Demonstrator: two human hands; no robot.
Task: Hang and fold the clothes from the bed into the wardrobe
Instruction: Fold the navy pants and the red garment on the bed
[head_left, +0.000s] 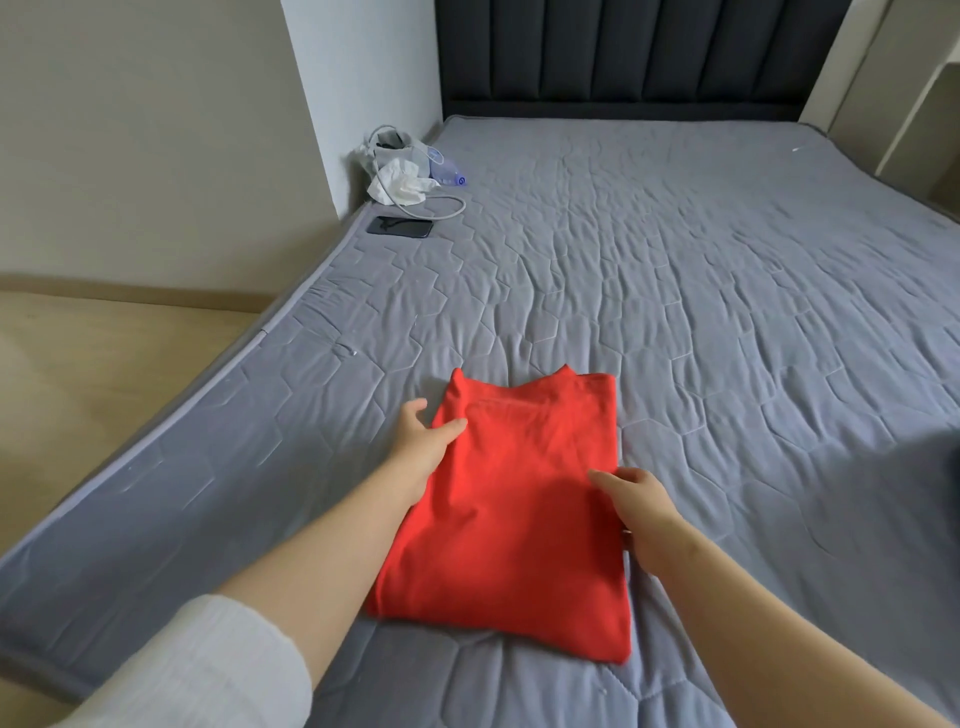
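Left hand (421, 441) pinches left edge of red garment (514, 499); right hand (644, 514) on right edge, grip unclear to me. Garment folded, near front edge of bed (675, 260); I judge wardrobe step remains.

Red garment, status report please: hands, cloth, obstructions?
Left hand pinches red garment at left edge, right hand holds right edge. Folded, flat on mattress. Phone, cable, bag far off.
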